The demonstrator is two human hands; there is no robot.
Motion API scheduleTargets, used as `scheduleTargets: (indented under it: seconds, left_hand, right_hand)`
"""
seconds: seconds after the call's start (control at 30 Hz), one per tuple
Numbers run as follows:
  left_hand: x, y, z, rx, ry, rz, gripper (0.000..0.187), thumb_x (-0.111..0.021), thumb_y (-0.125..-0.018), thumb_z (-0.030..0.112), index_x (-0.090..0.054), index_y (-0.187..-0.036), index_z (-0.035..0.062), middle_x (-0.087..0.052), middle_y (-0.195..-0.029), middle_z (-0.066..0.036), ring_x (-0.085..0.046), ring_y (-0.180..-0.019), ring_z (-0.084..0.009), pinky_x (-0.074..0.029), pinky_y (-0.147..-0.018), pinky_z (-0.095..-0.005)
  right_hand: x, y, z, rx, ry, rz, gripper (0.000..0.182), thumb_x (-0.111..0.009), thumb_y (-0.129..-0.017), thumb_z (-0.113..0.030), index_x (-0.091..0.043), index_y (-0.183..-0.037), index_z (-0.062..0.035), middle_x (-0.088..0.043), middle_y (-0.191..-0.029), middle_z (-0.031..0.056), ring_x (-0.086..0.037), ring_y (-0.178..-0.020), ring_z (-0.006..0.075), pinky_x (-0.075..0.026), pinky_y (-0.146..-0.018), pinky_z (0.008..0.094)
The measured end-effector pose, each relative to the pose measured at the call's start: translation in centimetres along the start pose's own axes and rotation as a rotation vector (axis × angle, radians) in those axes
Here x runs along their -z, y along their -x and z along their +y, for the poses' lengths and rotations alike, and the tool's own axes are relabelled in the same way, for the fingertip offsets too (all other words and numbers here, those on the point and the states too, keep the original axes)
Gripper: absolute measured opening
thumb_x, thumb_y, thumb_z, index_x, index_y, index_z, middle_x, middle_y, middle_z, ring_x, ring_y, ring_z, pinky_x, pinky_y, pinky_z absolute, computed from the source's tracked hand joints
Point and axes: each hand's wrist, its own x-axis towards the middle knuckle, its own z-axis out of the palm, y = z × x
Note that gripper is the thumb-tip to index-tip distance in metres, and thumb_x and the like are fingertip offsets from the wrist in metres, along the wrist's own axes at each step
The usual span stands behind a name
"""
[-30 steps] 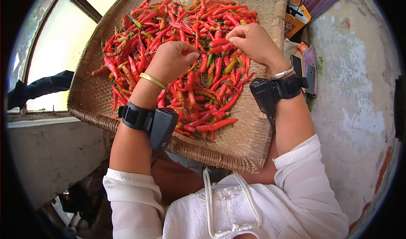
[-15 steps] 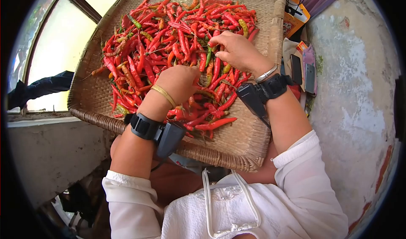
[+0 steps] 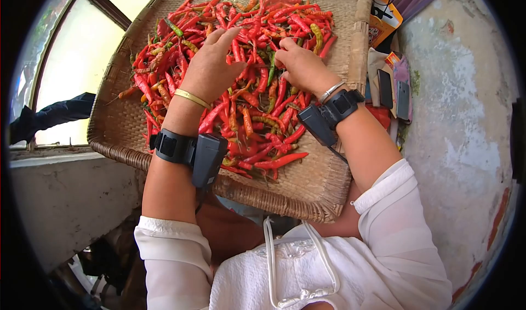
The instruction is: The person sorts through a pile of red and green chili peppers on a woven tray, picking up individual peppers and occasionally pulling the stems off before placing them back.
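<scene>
A heap of mostly red chili peppers (image 3: 249,126), with some green and orange ones, lies in a shallow woven basket (image 3: 323,186). My left hand (image 3: 211,66) is over the heap's upper middle, open, with its fingers stretched out and the thumb apart; it holds nothing. Just right of it, my right hand (image 3: 304,66) is low over the peppers with its fingers bent and thumb apart. No pepper shows in its grasp. Beside its fingertips lies a green chili pepper (image 3: 272,69). Both wrists wear a bracelet and a black strapped device.
The basket rests over my lap. At left are a window (image 3: 74,66) and its sill (image 3: 55,159). To the right, phones (image 3: 385,88) and an orange-yellow package (image 3: 386,19) lie beyond the basket's rim, next to a worn plaster wall (image 3: 455,107).
My left hand has moved up and away from the lower middle of the heap, and its fingers have spread. My right hand has shifted slightly down, with its fingers loosened.
</scene>
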Motion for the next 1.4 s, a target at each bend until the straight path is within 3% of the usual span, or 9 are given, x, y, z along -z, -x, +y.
scheduleTargets:
  seconds: [0.07,0.13,0.37,0.5,0.73,0.97,1.1,1.17,1.4]
  left_hand:
    - [-0.1,0.4,-0.2,-0.142,-0.181,-0.097,0.044,-0.063,-0.072,0.011,-0.05,-0.113,0.002,-0.054,-0.109,-0.017,-0.059,-0.082,-0.0265,-0.048,-0.073,-0.0334]
    - [0.0,1.1,0.0,0.071,-0.381,-0.512,0.037,-0.061,-0.071,0.015,-0.055,-0.105,0.004,-0.058,-0.098,-0.018,-0.057,-0.084,-0.0324,-0.046,-0.075,-0.0395]
    - [-0.4,3.4,2.3,0.086,-0.454,-0.534,0.022,-0.058,-0.071,0.018,-0.061,-0.091,0.0095,-0.059,-0.079,-0.013,-0.057,-0.078,-0.0305,-0.046,-0.067,-0.0403]
    - [-1.1,4.7,3.0,-0.02,-0.449,-0.649,0.023,-0.054,-0.07,0.013,-0.062,-0.091,0.0123,-0.061,-0.074,-0.01,-0.059,-0.072,-0.0279,-0.048,-0.062,-0.0383]
    - [-2.5,5.3,2.5,-0.055,-0.392,-0.741,0.024,-0.054,-0.07,0.012,-0.064,-0.092,0.0157,-0.062,-0.073,-0.008,-0.06,-0.071,-0.025,-0.049,-0.061,-0.0365]
    - [-2.4,4.7,4.0,-0.094,-0.168,-0.847,0.011,-0.058,-0.071,0.019,-0.065,-0.079,0.0163,-0.062,-0.073,-0.007,-0.06,-0.073,-0.0261,-0.048,-0.064,-0.0375]
    - [-1.7,4.7,4.7,-0.074,-0.099,-0.81,0.011,-0.058,-0.071,0.019,-0.066,-0.078,0.016,-0.061,-0.073,-0.007,-0.059,-0.073,-0.0262,-0.047,-0.064,-0.0372]
    - [-0.7,4.8,4.0,-0.231,-0.108,-0.431,0.01,-0.06,-0.071,0.018,-0.066,-0.076,0.0132,-0.059,-0.069,-0.006,-0.058,-0.07,-0.0244,-0.047,-0.062,-0.0347]
    - [1.7,4.4,3.2,-0.205,0.038,-0.143,0.012,-0.064,-0.068,0.011,-0.063,-0.078,0.0051,-0.057,-0.066,-0.01,-0.057,-0.067,-0.0265,-0.046,-0.062,-0.0331]
  right_hand:
    - [-0.5,-0.4,1.0,0.087,-0.042,0.128,0.012,-0.059,-0.069,-0.006,-0.052,-0.078,-0.0039,-0.048,-0.09,0.0099,-0.055,-0.076,0.0288,-0.045,-0.068,0.0372]
    - [-0.4,-0.5,1.2,0.171,-0.084,0.257,0.01,-0.059,-0.069,-0.006,-0.051,-0.074,-0.0034,-0.05,-0.083,0.0102,-0.054,-0.073,0.0288,-0.045,-0.066,0.037]
    - [4.0,1.7,-0.1,0.015,-0.003,0.32,0.011,-0.06,-0.071,-0.012,-0.057,-0.075,-0.0024,-0.054,-0.08,0.0149,-0.057,-0.076,0.0319,-0.047,-0.068,0.0399]
    - [5.0,3.6,-0.7,-0.066,0.163,0.065,0.019,-0.062,-0.068,-0.012,-0.062,-0.085,-0.0047,-0.058,-0.082,0.0158,-0.058,-0.079,0.0316,-0.047,-0.069,0.039]
    - [1.5,3.6,-2.5,0.155,-0.134,-0.538,0.024,-0.064,-0.067,-0.013,-0.062,-0.089,-0.005,-0.062,-0.08,0.0143,-0.059,-0.079,0.0299,-0.046,-0.07,0.0367]
    - [0.0,3.6,-3.3,0.059,0.264,-0.614,0.021,-0.061,-0.067,-0.01,-0.063,-0.088,-0.0077,-0.062,-0.082,0.0125,-0.06,-0.082,0.0285,-0.047,-0.069,0.038]
    - [0.1,4.1,-3.7,0.074,0.361,-0.493,0.013,-0.059,-0.067,-0.01,-0.063,-0.079,-0.0077,-0.062,-0.077,0.0129,-0.06,-0.075,0.0286,-0.048,-0.064,0.0383]
    - [1.4,4.7,-4.0,0.092,0.414,-0.464,0.011,-0.059,-0.066,-0.011,-0.063,-0.076,-0.0073,-0.061,-0.074,0.0134,-0.06,-0.073,0.0289,-0.048,-0.062,0.0382]
    - [6.8,8.0,-3.0,0.051,0.146,-0.133,0.008,-0.058,-0.064,-0.008,-0.063,-0.07,-0.0084,-0.06,-0.068,0.0119,-0.059,-0.07,0.0305,-0.045,-0.061,0.0387]
